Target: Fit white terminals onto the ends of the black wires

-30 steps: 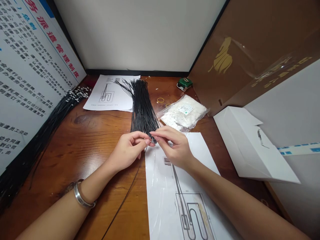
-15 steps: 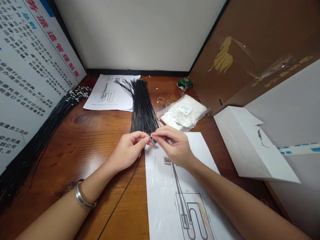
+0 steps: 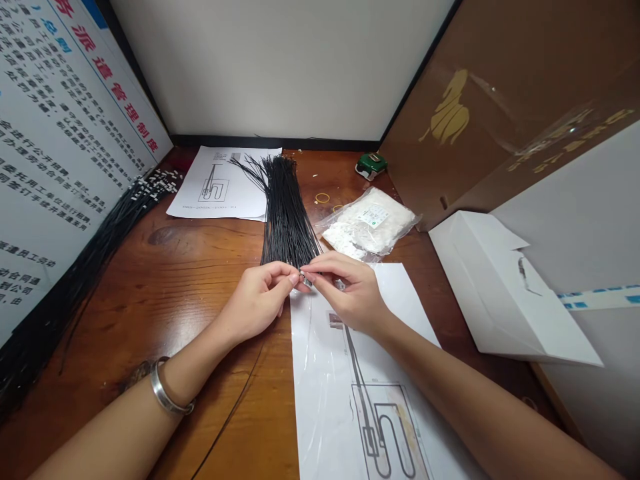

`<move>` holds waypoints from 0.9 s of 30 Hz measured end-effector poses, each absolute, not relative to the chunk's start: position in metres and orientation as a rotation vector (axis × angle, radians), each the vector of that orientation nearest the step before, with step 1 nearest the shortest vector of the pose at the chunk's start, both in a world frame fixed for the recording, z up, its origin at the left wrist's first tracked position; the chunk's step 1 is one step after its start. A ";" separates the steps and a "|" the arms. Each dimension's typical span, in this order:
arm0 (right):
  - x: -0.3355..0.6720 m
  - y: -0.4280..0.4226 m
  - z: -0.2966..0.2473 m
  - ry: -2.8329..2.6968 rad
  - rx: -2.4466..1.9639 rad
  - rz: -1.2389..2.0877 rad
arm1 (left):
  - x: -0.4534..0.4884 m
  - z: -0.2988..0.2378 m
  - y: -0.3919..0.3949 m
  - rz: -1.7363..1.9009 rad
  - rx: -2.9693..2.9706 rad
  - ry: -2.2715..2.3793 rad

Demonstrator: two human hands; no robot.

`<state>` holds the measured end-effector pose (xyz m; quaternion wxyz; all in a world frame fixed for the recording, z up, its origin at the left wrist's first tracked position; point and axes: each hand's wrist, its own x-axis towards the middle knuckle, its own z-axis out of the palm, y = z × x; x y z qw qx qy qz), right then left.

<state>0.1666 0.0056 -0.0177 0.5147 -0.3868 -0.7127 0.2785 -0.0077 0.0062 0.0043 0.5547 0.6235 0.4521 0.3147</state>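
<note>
My left hand (image 3: 265, 293) pinches the end of a black wire (image 3: 227, 421) between thumb and index finger. The wire's loose length trails toward the near edge of the table. Fingertip to fingertip with it, my right hand (image 3: 350, 287) is closed in a pinch on a small white connector (image 3: 302, 273), mostly covered by the fingers. Just beyond both hands lies a thick bundle of black wires (image 3: 285, 213), its near ends partly hidden behind my fingers. A printed drawing sheet (image 3: 325, 400) in a clear cover lies under my right hand and forearm.
A clear bag of small white pieces (image 3: 373, 223) lies right of the bundle, with a green tape measure (image 3: 371, 165) behind it. Another drawing sheet (image 3: 195, 190) is at the back. White-tipped black wires (image 3: 110, 240) line the left board. A white box (image 3: 493, 287) stands right.
The trailing wire has shifted a little and now curves more below my left hand. Both hands keep nearly the same pinch and place.
</note>
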 end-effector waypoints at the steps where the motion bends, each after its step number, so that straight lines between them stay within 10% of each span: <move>1: 0.167 0.005 -0.018 -1.712 -0.935 0.674 | -0.008 0.004 0.006 0.744 1.485 1.074; 27: 0.170 0.009 -0.022 -1.560 -1.004 1.014 | -0.007 -0.003 0.004 0.762 1.675 1.102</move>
